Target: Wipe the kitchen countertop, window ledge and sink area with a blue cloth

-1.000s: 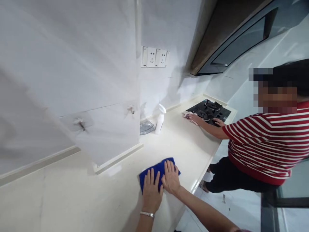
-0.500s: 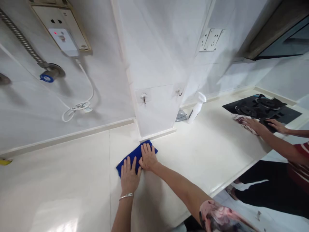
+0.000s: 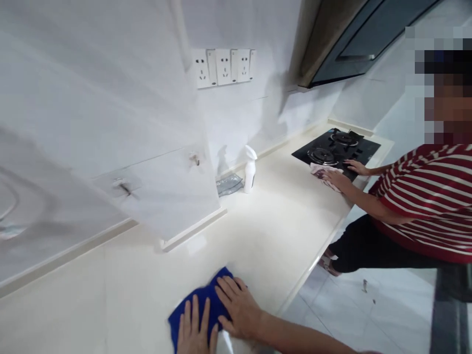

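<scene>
2 hands flat on our blue cloth (image 3: pixel 201 307) at the counter's (image 3: pixel 280 236) near edge: left hand (image 3: pixel 193 334) and right hand (image 3: pixel 239 309), fingers spread, pressing, not gripping. Looks soft and light, so pinch an edge. Farther off, spray bottle (image 3: pixel 250 169); a co-worker's hand (image 3: pixel 337 179) on a rag (image 3: pixel 320 172) by the hob (image 3: pixel 337 146).

Both of the person's hands, the left hand (image 3: pixel 193 329) and the right hand (image 3: pixel 238 307), press flat on a blue cloth (image 3: pixel 199 307) lying on a cream countertop (image 3: pixel 280 221). Further along, a white spray bottle (image 3: pixel 250 169) stands by the wall, near a co-worker in a striped shirt (image 3: pixel 424 196) beside a black hob (image 3: pixel 335 147).
</scene>
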### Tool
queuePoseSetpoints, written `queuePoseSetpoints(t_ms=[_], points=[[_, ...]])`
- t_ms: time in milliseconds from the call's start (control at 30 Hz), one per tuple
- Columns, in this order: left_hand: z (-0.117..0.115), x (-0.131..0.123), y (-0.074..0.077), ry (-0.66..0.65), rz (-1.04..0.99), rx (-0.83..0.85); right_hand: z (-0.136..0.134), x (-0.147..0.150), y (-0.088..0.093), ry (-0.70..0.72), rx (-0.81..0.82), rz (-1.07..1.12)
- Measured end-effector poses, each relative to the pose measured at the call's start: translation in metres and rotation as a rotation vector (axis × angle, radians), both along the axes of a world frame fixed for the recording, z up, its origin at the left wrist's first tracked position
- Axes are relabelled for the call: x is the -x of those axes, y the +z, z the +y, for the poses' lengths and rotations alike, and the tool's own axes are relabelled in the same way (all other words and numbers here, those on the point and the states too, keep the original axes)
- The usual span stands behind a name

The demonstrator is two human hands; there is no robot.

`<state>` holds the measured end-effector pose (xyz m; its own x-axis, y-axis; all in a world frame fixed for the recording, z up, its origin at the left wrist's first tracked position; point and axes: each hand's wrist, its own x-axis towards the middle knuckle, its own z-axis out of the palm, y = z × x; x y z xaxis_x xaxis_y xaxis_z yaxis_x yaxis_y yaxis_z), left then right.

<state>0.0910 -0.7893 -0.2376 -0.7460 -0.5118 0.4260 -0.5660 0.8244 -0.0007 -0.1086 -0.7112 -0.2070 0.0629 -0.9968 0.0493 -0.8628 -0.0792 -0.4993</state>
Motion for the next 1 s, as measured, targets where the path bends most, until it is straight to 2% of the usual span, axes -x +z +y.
queuePoseSetpoints(t_ms=[133,267,500,767,900,1000], points=[[0.014,0.086,0.008,-0.105,-0.048,0.004,0.038,0.069,-0.015,-0.186,-0.039,0.099],[0.003,0.153,0.015,-0.204,-0.088,0.004,0.039,0.120,-0.026,-0.387,0.012,0.254],[-0.048,0.235,0.007,-0.261,-0.058,-0.050,-0.016,0.178,-0.032,-0.610,0.043,0.356],[-0.107,0.315,-0.002,-0.192,-0.064,-0.258,-0.085,0.245,-0.024,-0.637,-0.071,0.385],[-0.129,0.343,0.000,-0.152,-0.108,-0.312,-0.112,0.269,-0.023,-0.654,-0.112,0.409],[-0.128,0.348,0.002,-0.108,-0.153,-0.344,-0.113,0.272,-0.025,-0.652,-0.109,0.413]])
